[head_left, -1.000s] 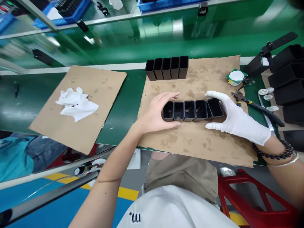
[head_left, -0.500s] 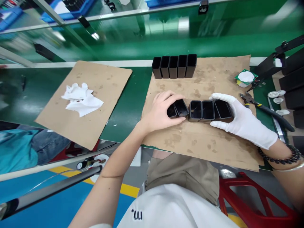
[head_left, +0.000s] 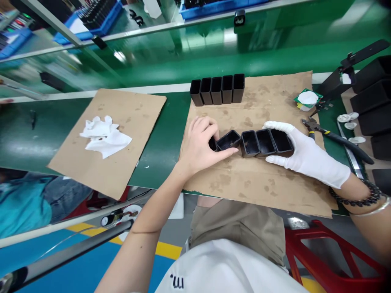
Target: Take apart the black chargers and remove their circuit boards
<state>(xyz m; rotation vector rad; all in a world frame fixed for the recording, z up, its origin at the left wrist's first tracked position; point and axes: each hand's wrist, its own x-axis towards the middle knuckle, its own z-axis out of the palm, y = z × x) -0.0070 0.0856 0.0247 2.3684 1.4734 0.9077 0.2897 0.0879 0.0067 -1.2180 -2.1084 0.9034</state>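
Observation:
My bare left hand [head_left: 200, 144] is curled round the left end of a row of open-topped black plastic boxes. One box in its grasp is mostly hidden by the fingers; beside it a turned box [head_left: 228, 141] sits askew, by my thumb. Three more boxes stand side by side to the right, the nearest one [head_left: 250, 144] touching or almost touching the turned box. My white-gloved right hand [head_left: 308, 152] grips the far right box [head_left: 281, 142] between thumb and fingers. All stand on a stained cardboard sheet [head_left: 238, 175].
Several similar black boxes [head_left: 216, 91] stand in a row at the cardboard's back edge. On the right lie pliers [head_left: 339, 140], a green circuit board [head_left: 308, 99] and larger black housings [head_left: 371, 101]. White gloves [head_left: 105, 136] lie on another cardboard sheet [head_left: 70, 142] at left.
The box beside my left thumb has turned to a sharper angle. The box in my right hand now stands closer against its neighbours. The whole view has shifted slightly.

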